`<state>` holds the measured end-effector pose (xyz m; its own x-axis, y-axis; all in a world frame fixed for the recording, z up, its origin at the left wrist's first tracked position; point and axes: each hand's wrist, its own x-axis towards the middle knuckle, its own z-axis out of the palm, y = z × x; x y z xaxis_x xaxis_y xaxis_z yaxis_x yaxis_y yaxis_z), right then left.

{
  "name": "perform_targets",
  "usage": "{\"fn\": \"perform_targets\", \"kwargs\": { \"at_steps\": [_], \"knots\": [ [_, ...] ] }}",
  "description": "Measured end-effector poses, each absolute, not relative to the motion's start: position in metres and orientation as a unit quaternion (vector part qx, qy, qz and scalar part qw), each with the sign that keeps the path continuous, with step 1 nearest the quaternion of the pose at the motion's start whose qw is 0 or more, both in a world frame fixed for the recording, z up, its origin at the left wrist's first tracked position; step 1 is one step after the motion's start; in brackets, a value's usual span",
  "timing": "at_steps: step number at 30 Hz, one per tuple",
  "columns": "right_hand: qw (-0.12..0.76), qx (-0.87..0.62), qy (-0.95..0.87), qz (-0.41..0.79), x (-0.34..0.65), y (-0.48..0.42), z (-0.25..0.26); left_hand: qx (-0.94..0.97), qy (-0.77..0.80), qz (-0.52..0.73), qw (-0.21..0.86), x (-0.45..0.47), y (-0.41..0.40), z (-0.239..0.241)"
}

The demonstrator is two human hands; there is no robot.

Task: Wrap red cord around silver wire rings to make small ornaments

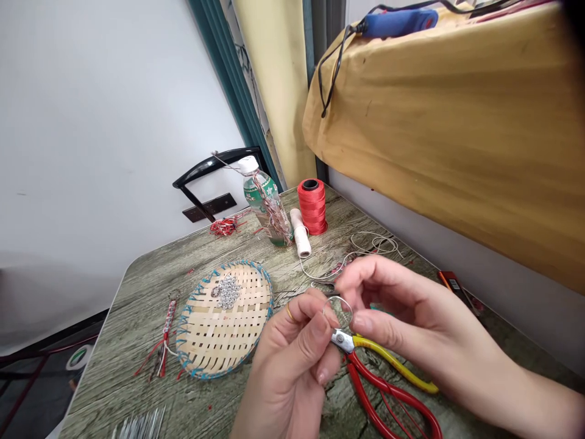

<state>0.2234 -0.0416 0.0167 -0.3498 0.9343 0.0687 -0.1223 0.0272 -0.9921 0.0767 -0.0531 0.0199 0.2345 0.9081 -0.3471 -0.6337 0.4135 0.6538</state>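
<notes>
My left hand [299, 341], a gold ring on one finger, is closed in a pinch on a thin pale loop [351, 306] of cord or wire. At the loop's other side, my right hand [393, 311] curls inward with its thumb tip against it. Its index finger stands apart from the thumb, and the inner fingers are partly hidden. Beneath both hands lie scissors [388, 396] with one red and one yellow handle; their blades are mostly covered by my left hand.
A woven bamboo tray [201, 350] holds small silvery beads [228, 291]. Left of it is a braided red-and-white cord piece [169, 323]. Metal pins [142, 424] lie near the front. Behind stand a plastic bottle [267, 204], a white thread spool [300, 233] and a red spool [312, 207].
</notes>
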Motion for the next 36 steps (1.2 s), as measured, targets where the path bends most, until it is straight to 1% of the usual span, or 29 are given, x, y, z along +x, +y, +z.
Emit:
{"fn": "perform_targets", "kwargs": {
  "at_steps": [2, 4, 6, 8, 12, 16, 27, 36],
  "knots": [
    [0.469, -0.385, -0.644, 0.467, 0.225, -0.041, 0.013, 0.197, 0.364, 0.505, 0.757, 0.077, -0.053, 0.018],
    [0.47, -0.375, -0.716, 0.355, 0.227, -0.041, 0.012, 0.196, 0.36, 0.501, 0.763, 0.077, -0.053, 0.016],
    [0.459, -0.351, -0.767, 0.279, 0.229, -0.041, 0.014, 0.191, 0.352, 0.497, 0.77, 0.078, -0.054, 0.015],
    [0.455, -0.329, -0.791, 0.244, 0.231, -0.042, 0.018, 0.187, 0.356, 0.494, 0.771, 0.079, -0.054, 0.015],
    [0.463, -0.316, -0.794, 0.236, 0.232, -0.043, 0.025, 0.176, 0.353, 0.472, 0.789, 0.08, -0.053, 0.015],
    [0.449, -0.318, -0.8, 0.24, 0.234, -0.043, 0.027, 0.162, 0.342, 0.464, 0.801, 0.079, -0.053, 0.014],
    [0.447, -0.301, -0.804, 0.253, 0.234, -0.043, 0.028, 0.178, 0.342, 0.474, 0.791, 0.082, -0.053, 0.017],
    [0.459, -0.245, -0.806, 0.282, 0.236, -0.042, 0.031, 0.203, 0.281, 0.46, 0.818, 0.079, -0.058, 0.016]
  ]
}}
